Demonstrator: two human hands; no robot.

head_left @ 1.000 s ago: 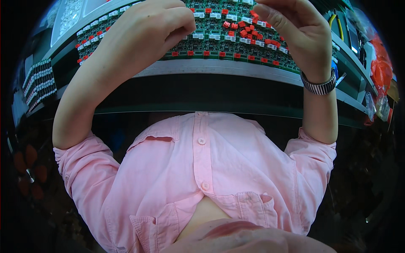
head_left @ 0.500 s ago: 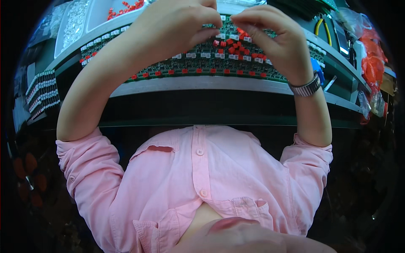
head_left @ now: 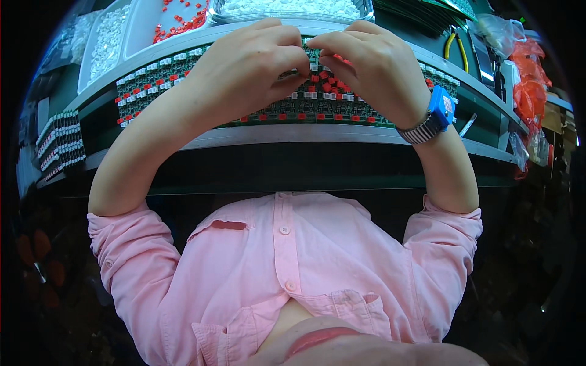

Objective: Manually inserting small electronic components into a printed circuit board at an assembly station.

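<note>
Left hand (head_left: 262, 61) and right hand (head_left: 372, 64), both bare, meet nearly fingertip to fingertip above a broad bed of green printed circuit boards (head_left: 287, 107) studded with rows of white and red connectors. Fingers on the left hand are curled, the thumb bent below the index finger; on the right hand, the index finger points across toward its partner, the thumb beneath it. Whether either one pinches a small part, I cannot tell from where I stand.

Between the two, loose red plastic cubes (head_left: 328, 87) lie heaped on top of the circuit boards. A striped silver wristband (head_left: 418, 133) with a bright blue plastic box (head_left: 441, 108) circles the right wrist. On the near side of the boards, past a grey metal rail (head_left: 293, 133), sits the wearer of a pink button-front shirt (head_left: 238, 268), sleeves rolled up.

Beyond the boards' far side stand a clear plastic container (head_left: 293, 18) of white pieces and, to its left, a white tray (head_left: 141, 39) with scattered red parts. Yellow-handled pliers (head_left: 449, 47) lie beyond the boards' far right corner; a crumpled red plastic bag (head_left: 530, 91) hangs well to their right. Off the boards' left end rises a stack of green-and-white boards (head_left: 61, 141).
</note>
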